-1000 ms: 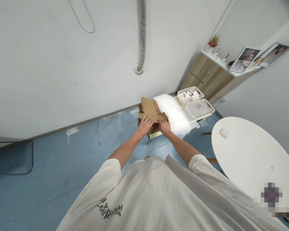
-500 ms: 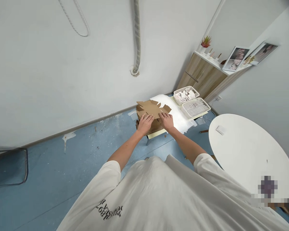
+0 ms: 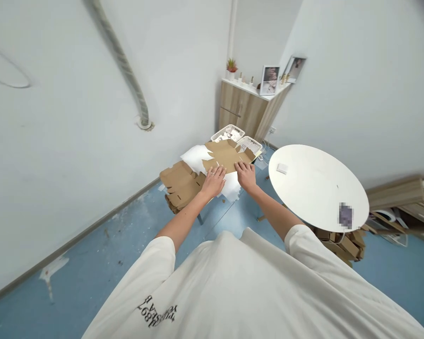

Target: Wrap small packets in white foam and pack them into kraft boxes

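Note:
Between both hands is a flat brown cardboard box blank (image 3: 226,155) with cut flaps and slots. My left hand (image 3: 214,181) grips its near left edge, fingers on top and a ring on one finger. At the near right edge, my right hand (image 3: 246,175) is closed on the same blank. The blank is held over the white sheet (image 3: 196,157) on the low table. To the left lies a stack of similar cardboard blanks (image 3: 180,183), apart from the held one.
Behind the blank stand two white plastic baskets (image 3: 229,132) (image 3: 250,143) with small items. A white oval table (image 3: 317,188) is at the right, cardboard boxes (image 3: 346,247) beneath it. A wooden cabinet (image 3: 243,103) fills the corner.
Both hands have lifted the top cardboard blank off the stack and carried it right, over the white sheet. The view has turned to the right.

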`<state>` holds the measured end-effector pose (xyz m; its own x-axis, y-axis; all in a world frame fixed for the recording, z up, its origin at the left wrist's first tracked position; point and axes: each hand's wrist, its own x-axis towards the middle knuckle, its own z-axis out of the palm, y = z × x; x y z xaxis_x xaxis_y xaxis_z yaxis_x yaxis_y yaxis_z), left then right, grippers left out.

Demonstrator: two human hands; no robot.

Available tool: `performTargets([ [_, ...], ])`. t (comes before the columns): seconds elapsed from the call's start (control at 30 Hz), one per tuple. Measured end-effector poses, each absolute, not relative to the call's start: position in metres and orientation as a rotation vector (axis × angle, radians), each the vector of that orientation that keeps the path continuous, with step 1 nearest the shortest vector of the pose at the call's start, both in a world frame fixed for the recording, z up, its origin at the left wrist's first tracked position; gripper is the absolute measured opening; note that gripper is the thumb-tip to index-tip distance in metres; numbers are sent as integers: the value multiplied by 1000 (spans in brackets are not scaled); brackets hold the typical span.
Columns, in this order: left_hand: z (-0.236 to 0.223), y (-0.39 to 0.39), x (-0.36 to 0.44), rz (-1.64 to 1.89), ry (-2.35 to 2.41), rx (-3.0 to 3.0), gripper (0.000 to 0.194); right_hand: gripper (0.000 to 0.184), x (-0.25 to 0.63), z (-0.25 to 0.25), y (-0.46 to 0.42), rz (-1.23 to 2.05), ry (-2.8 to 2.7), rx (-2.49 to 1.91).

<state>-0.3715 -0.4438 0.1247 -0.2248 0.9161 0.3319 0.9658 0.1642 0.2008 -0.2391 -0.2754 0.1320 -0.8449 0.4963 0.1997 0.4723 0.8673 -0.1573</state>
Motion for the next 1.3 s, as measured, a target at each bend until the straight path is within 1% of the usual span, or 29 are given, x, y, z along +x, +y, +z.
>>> performTargets([
  [0.13, 121, -389, -327, -498, -2212, -1979, 59, 60, -176, 127, -233, 47, -2788, -863],
  [0.27, 117, -332, -274, -450, -2175, -2066, 59, 54, -108, 118, -186, -150, -2733, -899],
  [0.37, 113, -290, -230, -425, -2158, -2128, 61, 52, -57, 111, -152, -233, -2704, -948],
  [0.6, 98, -203, -128, -405, -2099, -2280, 62, 55, 60, 96, -88, -226, -2691, -1140],
  [0.77, 86, -155, -72, -375, -2019, -2416, 61, 54, 129, 81, -59, -178, -2679, -1313],
  [1.07, 53, -85, -30, -259, -1850, -2689, 61, 55, 189, 53, -37, 34, -2660, -1623],
  [1.3, 19, -28, -29, -105, -1799, -2879, 73, 48, 195, 31, -8, 121, -2694, -1769],
])
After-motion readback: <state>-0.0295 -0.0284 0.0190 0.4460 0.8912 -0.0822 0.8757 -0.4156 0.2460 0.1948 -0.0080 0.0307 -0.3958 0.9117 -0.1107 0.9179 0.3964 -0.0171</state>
